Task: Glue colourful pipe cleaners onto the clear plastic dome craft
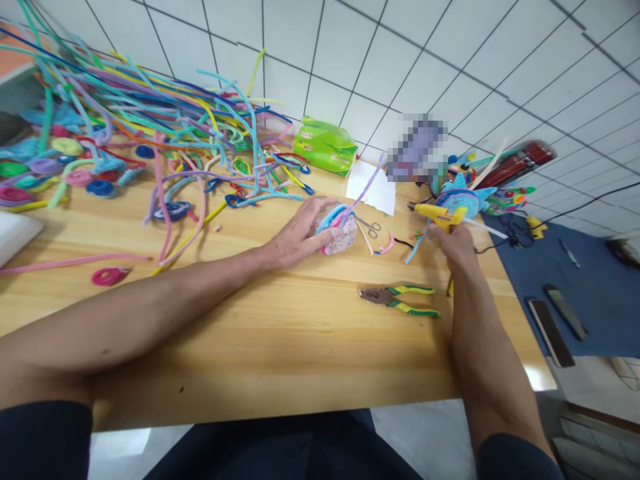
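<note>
My left hand [303,233] is closed around a round coiled pipe-cleaner piece [345,239] in blue and pink, with a pale speckled side. A purple pipe cleaner [371,179] sticks up from it. On the right, my right hand [453,241] grips a yellow glue gun [435,213] above the table, its nozzle pointing left. Small scissors [373,228] lie just beyond the coiled piece, beside short pipe-cleaner scraps [386,244]. Pliers with yellow-green handles [400,299] rest on the wood between my forearms.
Long coloured pipe cleaners [165,107] and several small coils [103,189] cover the table's back left. Against the tiled wall lie a green packet [325,145] and white paper [370,189]. A blue pipe-cleaner figure [460,199] stands behind the glue gun. A black cord [590,201] runs right.
</note>
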Available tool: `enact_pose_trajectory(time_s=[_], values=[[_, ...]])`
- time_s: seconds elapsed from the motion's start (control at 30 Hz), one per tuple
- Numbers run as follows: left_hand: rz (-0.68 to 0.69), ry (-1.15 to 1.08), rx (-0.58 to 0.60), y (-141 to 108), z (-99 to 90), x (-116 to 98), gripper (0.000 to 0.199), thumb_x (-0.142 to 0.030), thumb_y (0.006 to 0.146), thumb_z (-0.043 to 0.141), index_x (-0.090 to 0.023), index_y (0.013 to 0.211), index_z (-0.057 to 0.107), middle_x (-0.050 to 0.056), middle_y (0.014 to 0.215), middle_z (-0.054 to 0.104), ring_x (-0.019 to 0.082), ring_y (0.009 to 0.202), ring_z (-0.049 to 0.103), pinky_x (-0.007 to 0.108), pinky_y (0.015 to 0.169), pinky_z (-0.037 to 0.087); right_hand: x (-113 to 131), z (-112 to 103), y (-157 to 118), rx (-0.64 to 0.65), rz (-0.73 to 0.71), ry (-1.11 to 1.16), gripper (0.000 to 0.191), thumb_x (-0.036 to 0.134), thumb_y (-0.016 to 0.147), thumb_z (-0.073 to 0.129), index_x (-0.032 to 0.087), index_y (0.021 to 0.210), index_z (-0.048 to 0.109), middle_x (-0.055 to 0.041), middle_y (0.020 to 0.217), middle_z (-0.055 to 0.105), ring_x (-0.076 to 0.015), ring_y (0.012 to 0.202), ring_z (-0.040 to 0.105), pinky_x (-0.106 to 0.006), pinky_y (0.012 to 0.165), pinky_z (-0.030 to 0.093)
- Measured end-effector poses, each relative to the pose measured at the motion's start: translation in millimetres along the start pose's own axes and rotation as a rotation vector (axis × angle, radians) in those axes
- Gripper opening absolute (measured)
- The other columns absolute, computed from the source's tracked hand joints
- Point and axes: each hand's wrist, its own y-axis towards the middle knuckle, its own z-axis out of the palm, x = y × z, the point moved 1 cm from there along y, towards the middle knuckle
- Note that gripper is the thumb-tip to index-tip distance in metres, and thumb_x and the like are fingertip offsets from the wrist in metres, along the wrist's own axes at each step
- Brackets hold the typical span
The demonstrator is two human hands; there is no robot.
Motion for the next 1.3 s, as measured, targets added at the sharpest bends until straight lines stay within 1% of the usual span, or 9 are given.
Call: enact_pose_trajectory(time_s=[0.1, 0.23, 0.33, 0.43, 0.63, 0.83, 0.97, 1.13, 1.3], values=[[-0.023, -0.031, 0.0, 0, 0.1, 1, 0.068, -0.067, 0.109, 0.068, -0.026, 0.161, 0.055, 0.017, 0.163, 0.063, 0.039, 0.157, 0.059, 0.066, 0.14, 0.045, 24, -25, -5, -0.022, -0.021, 0.097, 0.027, 0.057, 0.083, 0.074, 0.032, 0.088, 0.07, -0.0066, 0.087, 0.079, -0.0285, 0.085, 0.071, -0.044, 0.079, 0.057], [-0.073, -0.072, -0.022, -1, 0.1, 3, 0.068, -0.068, 0.11, 0.067, -0.027, 0.162, 0.054, 0.016, 0.163, 0.063, 0.039, 0.156, 0.06, 0.067, 0.138, 0.046, 81, -49, -37, -0.056, -0.228, 0.209, 0.024, 0.049, 0.073, 0.081, 0.031, 0.085, 0.073, -0.0078, 0.091, 0.081, -0.0305, 0.086, 0.073, -0.049, 0.087, 0.057], [-0.104, -0.101, -0.024, -3, -0.3, 5, 0.068, -0.068, 0.109, 0.069, -0.028, 0.162, 0.054, 0.015, 0.164, 0.063, 0.038, 0.157, 0.06, 0.065, 0.137, 0.048, 122, -46, -68, -0.017, -0.288, 0.109, 0.028, 0.052, 0.07, 0.086, 0.029, 0.079, 0.07, -0.0076, 0.082, 0.079, -0.0327, 0.082, 0.076, -0.048, 0.08, 0.06], [-0.128, -0.124, -0.023, -4, -0.2, 5, 0.068, -0.068, 0.109, 0.07, -0.029, 0.163, 0.054, 0.014, 0.166, 0.062, 0.038, 0.158, 0.059, 0.063, 0.137, 0.049, 145, -34, -88, 0.005, -0.374, -0.021, 0.029, 0.053, 0.078, 0.083, 0.029, 0.075, 0.067, -0.0069, 0.075, 0.074, -0.0364, 0.083, 0.079, -0.047, 0.077, 0.06], [-0.149, -0.148, -0.016, -5, 1.3, 4, 0.067, -0.067, 0.11, 0.069, -0.032, 0.164, 0.052, 0.013, 0.169, 0.06, 0.036, 0.157, 0.059, 0.064, 0.136, 0.05, 148, -11, -91, -0.043, -0.554, -0.188, 0.018, 0.045, 0.088, 0.074, 0.028, 0.085, 0.07, -0.0122, 0.081, 0.075, -0.0391, 0.09, 0.078, -0.048, 0.081, 0.061], [-0.17, -0.142, -0.004, -5, -0.4, 1, 0.068, -0.07, 0.11, 0.068, -0.032, 0.164, 0.052, 0.013, 0.168, 0.06, 0.036, 0.158, 0.059, 0.064, 0.137, 0.049, 143, 2, -88, -0.049, -0.561, -0.27, 0.014, 0.037, 0.09, 0.068, 0.025, 0.094, 0.073, -0.0152, 0.09, 0.077, -0.039, 0.092, 0.076, -0.047, 0.079, 0.059], [-0.198, -0.158, 0.007, -4, -1.2, -2, 0.072, -0.073, 0.109, 0.068, -0.03, 0.165, 0.052, 0.014, 0.169, 0.058, 0.037, 0.158, 0.06, 0.061, 0.133, 0.053, 142, 4, -88, -0.037, -0.572, -0.259, 0.016, 0.036, 0.088, 0.069, 0.025, 0.097, 0.074, -0.014, 0.088, 0.076, -0.0385, 0.093, 0.075, -0.046, 0.078, 0.059], [-0.163, -0.136, -0.014, -3, -1.4, -4, 0.069, -0.072, 0.108, 0.068, -0.031, 0.163, 0.055, 0.014, 0.165, 0.063, 0.036, 0.155, 0.061, 0.062, 0.138, 0.049, 142, 5, -89, -0.023, -0.574, -0.256, 0.017, 0.037, 0.089, 0.067, 0.026, 0.099, 0.077, -0.0134, 0.086, 0.076, -0.0391, 0.094, 0.076, -0.048, 0.082, 0.061], [-0.155, -0.15, -0.007, -2, -0.7, -4, 0.067, -0.07, 0.11, 0.068, -0.032, 0.163, 0.055, 0.013, 0.165, 0.063, 0.035, 0.155, 0.062, 0.057, 0.131, 0.056, 140, 7, -90, -0.04, -0.586, -0.252, 0.02, 0.036, 0.089, 0.065, 0.025, 0.1, 0.077, -0.015, 0.089, 0.079, -0.0397, 0.095, 0.078, -0.048, 0.083, 0.062]])
